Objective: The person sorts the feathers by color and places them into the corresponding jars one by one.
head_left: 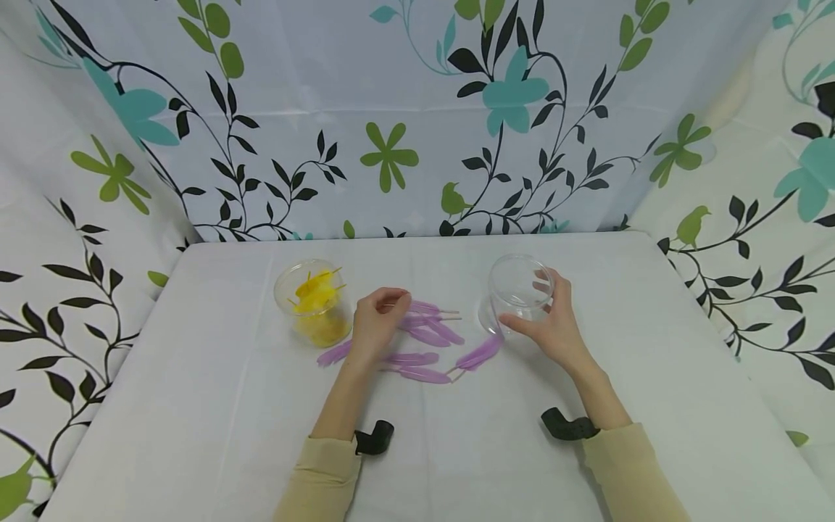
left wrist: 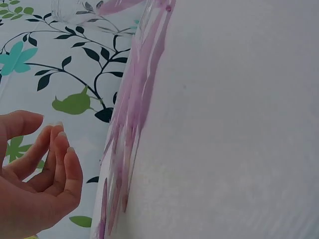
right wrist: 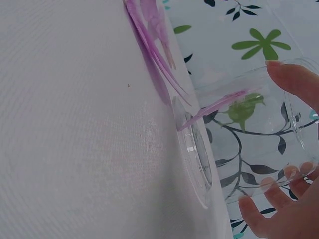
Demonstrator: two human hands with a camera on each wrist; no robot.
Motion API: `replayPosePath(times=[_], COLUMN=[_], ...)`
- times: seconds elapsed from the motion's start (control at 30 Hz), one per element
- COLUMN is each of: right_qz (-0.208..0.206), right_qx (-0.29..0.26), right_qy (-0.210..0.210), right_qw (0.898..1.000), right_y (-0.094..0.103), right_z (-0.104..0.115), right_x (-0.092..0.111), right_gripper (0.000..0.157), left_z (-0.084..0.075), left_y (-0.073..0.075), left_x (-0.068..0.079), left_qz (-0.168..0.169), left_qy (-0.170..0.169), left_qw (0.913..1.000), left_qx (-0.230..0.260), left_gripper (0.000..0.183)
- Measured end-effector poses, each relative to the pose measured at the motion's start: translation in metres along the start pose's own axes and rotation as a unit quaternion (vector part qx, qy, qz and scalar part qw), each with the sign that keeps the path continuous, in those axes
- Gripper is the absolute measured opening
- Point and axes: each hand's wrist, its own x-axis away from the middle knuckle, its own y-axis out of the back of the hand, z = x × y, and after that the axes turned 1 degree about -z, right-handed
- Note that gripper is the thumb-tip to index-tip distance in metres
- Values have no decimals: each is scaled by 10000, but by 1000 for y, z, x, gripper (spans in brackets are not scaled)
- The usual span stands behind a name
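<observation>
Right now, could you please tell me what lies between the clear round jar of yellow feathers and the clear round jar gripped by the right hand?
The left hand and several purple feathers on the white tabletop, as the head view shows.

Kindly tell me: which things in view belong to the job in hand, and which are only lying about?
Likely part of the job:
purple feathers, near the left hand
clear cup, held by the right hand

Probably standing by:
yellow feathers
second clear cup, holding them
floral-print backdrop
</observation>
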Motion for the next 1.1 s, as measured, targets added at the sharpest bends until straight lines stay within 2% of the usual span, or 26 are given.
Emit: replayPosePath(times=[0.23, 0.4, 0.57, 0.8, 0.97, 1.1], right_qz=[-25, -46, -4, 30, 40, 18], right_qx=[17, 17, 5, 52, 29, -11], right_qy=[57, 102, 44, -36, -24, 32], right_qw=[10000, 9999, 10000, 10000, 10000, 10000], right_y=[-1, -1, 0, 0, 0, 0], right_z=[-1, -2, -1, 7, 6, 1], right_x=[0, 0, -1, 1, 1, 0], right_gripper=[106, 106, 107, 104, 104, 107], left_z=[3, 2, 3, 1, 2, 3], left_y=[11, 15, 18, 20, 22, 23], left_x=[-2, 1, 3, 9, 11, 11], left_qz=[44, 130, 227, 292, 244, 292], left_qy=[131, 69, 10, -284, -424, -584], left_qw=[9976, 9908, 9745, 9397, 9203, 9133], left_qx=[-680, -1346, -2231, -3396, -3882, -4021], left_gripper=[25, 24, 22, 16, 8, 11])
